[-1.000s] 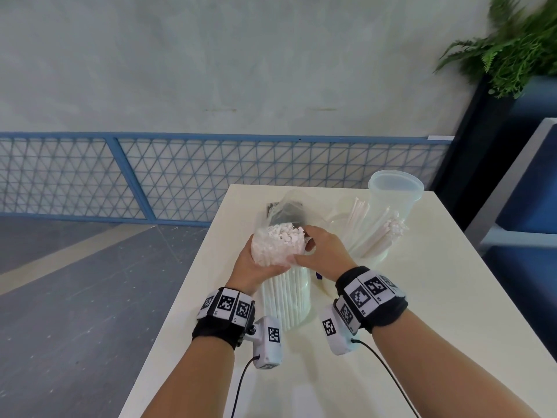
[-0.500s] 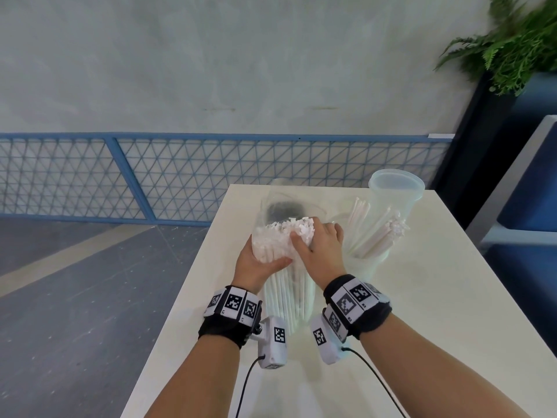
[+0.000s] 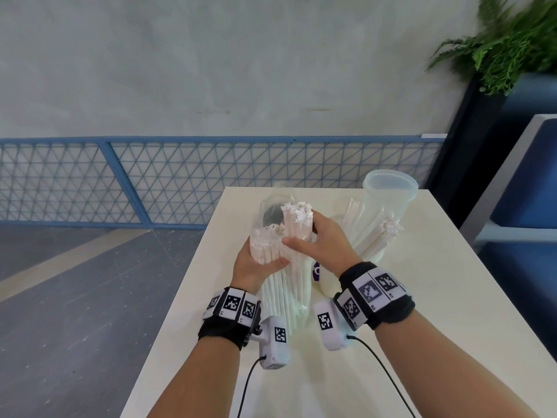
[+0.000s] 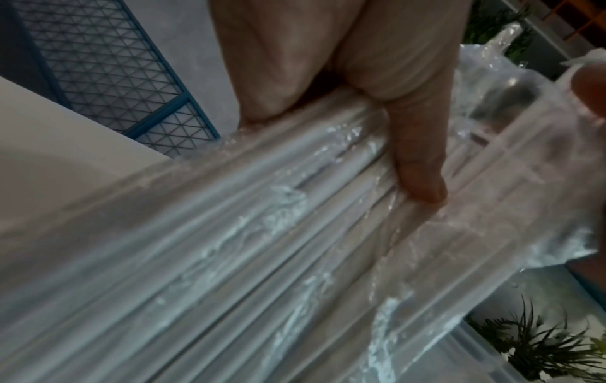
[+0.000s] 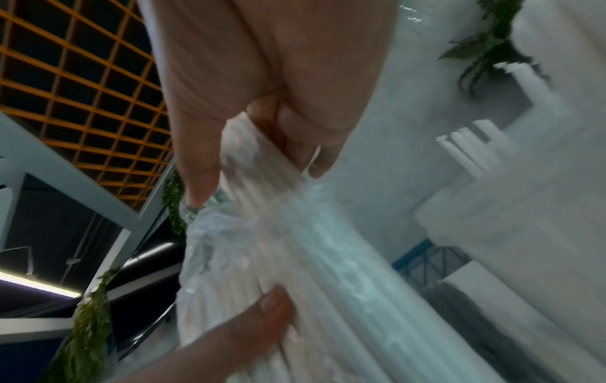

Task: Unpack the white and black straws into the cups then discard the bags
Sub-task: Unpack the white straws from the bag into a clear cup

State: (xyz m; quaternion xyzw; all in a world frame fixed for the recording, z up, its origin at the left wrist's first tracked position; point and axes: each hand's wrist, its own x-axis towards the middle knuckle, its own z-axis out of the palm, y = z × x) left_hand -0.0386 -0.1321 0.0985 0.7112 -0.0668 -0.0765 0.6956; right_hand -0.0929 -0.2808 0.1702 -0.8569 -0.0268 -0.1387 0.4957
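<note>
Grey plaster wall and a blue wire-mesh railing stand behind a cream rectangular table, with a green fern in a dark planter off to the right. From the head view, the person's left hand wraps around a clear plastic bag of white paper-wrapped straws that stands upright on the table near its left edge. The right hand grips a smaller bunch of white straws drawn partly up out of that bag, their torn tops above the rest. Just behind sits a second clear bag with dark straws inside, mostly hidden. To the right, a frosted translucent plastic cup stands empty near the far edge, and a lower clear cup holding white straws leans them outward beside it.

The left wrist view shows the left hand's thumb pressed across the crinkled film of the bag, the other fingers curled behind it and out of sight. A right fingertip shows blurred at the right edge.

The right wrist view shows the right thumb and curled fingers pinching the raised bunch close to its top, while the left thumb clamps the bag below. Further white straws stand blurred at the right.
</note>
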